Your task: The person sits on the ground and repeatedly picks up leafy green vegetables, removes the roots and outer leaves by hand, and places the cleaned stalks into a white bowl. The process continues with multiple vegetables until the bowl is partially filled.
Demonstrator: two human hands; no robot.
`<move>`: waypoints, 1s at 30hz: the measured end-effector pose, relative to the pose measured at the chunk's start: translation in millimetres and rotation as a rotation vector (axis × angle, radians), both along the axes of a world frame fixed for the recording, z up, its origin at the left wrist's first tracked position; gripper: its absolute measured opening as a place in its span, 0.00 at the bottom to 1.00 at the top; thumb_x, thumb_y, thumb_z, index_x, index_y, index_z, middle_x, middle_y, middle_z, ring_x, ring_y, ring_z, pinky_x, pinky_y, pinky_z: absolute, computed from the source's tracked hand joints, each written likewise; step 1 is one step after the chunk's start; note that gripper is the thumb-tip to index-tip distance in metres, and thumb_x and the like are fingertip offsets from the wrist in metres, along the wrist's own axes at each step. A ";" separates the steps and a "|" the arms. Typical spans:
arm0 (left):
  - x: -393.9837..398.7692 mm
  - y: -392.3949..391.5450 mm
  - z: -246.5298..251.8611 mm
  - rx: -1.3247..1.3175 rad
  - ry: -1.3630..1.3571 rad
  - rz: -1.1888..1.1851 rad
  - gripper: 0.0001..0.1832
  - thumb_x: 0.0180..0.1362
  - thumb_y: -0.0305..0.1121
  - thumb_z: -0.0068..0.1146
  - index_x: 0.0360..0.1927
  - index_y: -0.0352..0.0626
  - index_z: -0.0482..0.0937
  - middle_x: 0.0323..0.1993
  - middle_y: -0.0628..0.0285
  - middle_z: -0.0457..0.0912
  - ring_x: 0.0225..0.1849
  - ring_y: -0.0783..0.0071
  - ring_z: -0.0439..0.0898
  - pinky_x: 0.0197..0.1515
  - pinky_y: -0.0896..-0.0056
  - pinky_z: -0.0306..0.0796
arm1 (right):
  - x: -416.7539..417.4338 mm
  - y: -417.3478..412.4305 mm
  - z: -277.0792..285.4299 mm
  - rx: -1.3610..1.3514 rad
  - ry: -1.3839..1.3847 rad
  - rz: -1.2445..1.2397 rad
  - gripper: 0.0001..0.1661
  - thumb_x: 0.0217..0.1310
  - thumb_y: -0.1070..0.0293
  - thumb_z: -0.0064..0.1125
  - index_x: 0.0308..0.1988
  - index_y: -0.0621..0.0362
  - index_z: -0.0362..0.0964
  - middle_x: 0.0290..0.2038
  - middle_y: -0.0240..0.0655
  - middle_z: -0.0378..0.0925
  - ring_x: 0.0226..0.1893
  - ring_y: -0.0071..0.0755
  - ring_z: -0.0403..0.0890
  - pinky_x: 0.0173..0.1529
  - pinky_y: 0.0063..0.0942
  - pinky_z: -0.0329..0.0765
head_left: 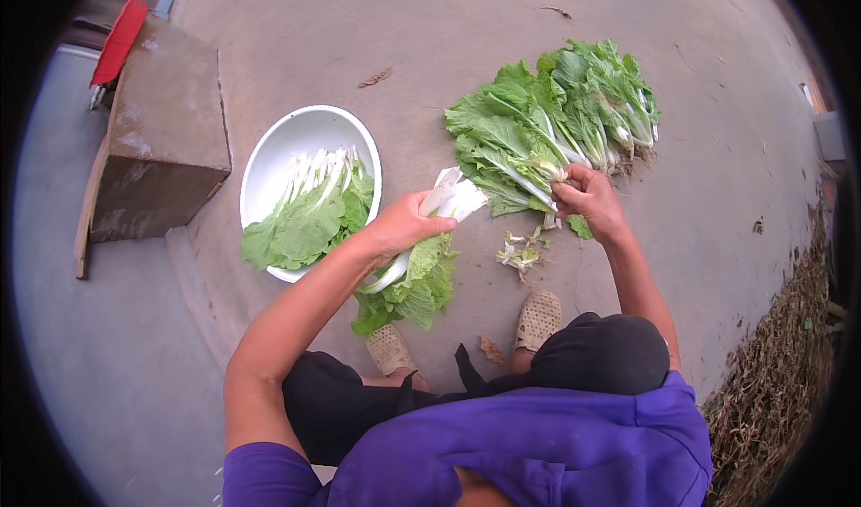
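Note:
My left hand (pixel 403 228) grips a bunch of leafy greens (pixel 424 278), probably Chinese cabbage leaves. Their broad white stalk ends (pixel 457 194) point up past the thumb, and the green blades hang below the fist. My right hand (pixel 588 201) has its fingers pinched on a small pale leaf (pixel 551 169) at the near edge of a heap of whole greens (pixel 572 103) on the ground. Several plants in the heap have roots on them. Left of my left hand, a white enamel basin (pixel 269 164) holds separated leaves (pixel 316 217), white stalks toward its far side.
Root trimmings (pixel 521 254) lie on the concrete floor (pixel 430 29) between my sandals (pixel 538 318) and the heap. A concrete block (pixel 165 123) with a red object (pixel 121 39) on it stands left. Dried plant stalks (pixel 773 366) are piled at right. Dry leaves (pixel 375 77) are scattered about.

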State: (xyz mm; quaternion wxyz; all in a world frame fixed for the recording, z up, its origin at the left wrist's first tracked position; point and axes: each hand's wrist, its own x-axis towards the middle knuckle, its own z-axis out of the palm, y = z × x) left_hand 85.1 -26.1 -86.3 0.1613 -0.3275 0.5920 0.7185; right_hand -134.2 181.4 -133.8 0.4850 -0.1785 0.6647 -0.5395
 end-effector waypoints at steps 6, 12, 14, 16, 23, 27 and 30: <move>18.6 -26.1 19.3 -0.152 0.061 -0.048 0.17 0.56 0.31 0.61 0.48 0.36 0.73 0.35 0.65 0.79 0.35 0.80 0.76 0.41 0.75 0.71 | 16.0 21.1 -40.4 0.375 0.885 0.736 0.27 0.50 0.58 0.69 0.46 0.65 0.75 0.38 0.43 0.82 0.42 0.36 0.82 0.43 0.31 0.77; 16.4 -15.8 22.2 -0.171 0.125 -0.199 0.17 0.58 0.31 0.59 0.49 0.35 0.73 0.36 0.60 0.82 0.37 0.79 0.79 0.43 0.74 0.72 | 33.0 -42.0 36.2 -0.182 -0.009 0.328 0.22 0.57 0.65 0.63 0.49 0.64 0.72 0.35 0.34 0.80 0.35 0.23 0.79 0.40 0.24 0.76; 11.0 -8.6 19.8 -0.179 0.192 -0.268 0.18 0.59 0.32 0.59 0.50 0.35 0.73 0.38 0.60 0.82 0.39 0.78 0.80 0.44 0.73 0.73 | 35.8 -51.8 46.9 -0.220 -0.145 0.439 0.19 0.58 0.65 0.62 0.46 0.65 0.72 0.32 0.33 0.80 0.31 0.21 0.78 0.37 0.24 0.76; 8.3 -3.2 15.6 -0.148 0.212 -0.249 0.19 0.60 0.33 0.58 0.52 0.34 0.72 0.40 0.60 0.81 0.40 0.77 0.80 0.46 0.73 0.73 | 35.5 -52.3 45.5 -0.206 -0.183 0.436 0.15 0.59 0.67 0.60 0.43 0.65 0.73 0.30 0.32 0.79 0.29 0.20 0.77 0.35 0.21 0.76; 4.9 9.6 9.0 -0.043 0.241 -0.134 0.22 0.61 0.35 0.57 0.56 0.34 0.70 0.43 0.60 0.80 0.43 0.75 0.81 0.49 0.73 0.72 | 31.1 -46.3 42.1 -0.173 -0.160 0.401 0.11 0.59 0.71 0.59 0.40 0.65 0.73 0.29 0.31 0.78 0.29 0.19 0.77 0.35 0.20 0.77; 2.7 16.9 2.9 -0.061 0.301 -0.123 0.22 0.61 0.36 0.56 0.55 0.35 0.70 0.43 0.60 0.80 0.44 0.75 0.80 0.50 0.72 0.72 | 24.9 -44.5 39.8 -0.184 -0.263 0.401 0.11 0.59 0.70 0.60 0.41 0.65 0.73 0.32 0.31 0.78 0.31 0.20 0.78 0.36 0.21 0.78; 2.3 18.0 2.0 -0.088 0.285 -0.106 0.21 0.61 0.34 0.56 0.55 0.35 0.70 0.43 0.62 0.79 0.44 0.77 0.77 0.50 0.73 0.70 | 19.0 -44.4 41.3 -0.187 -0.243 0.456 0.12 0.58 0.70 0.61 0.41 0.64 0.73 0.34 0.31 0.78 0.32 0.21 0.78 0.37 0.21 0.79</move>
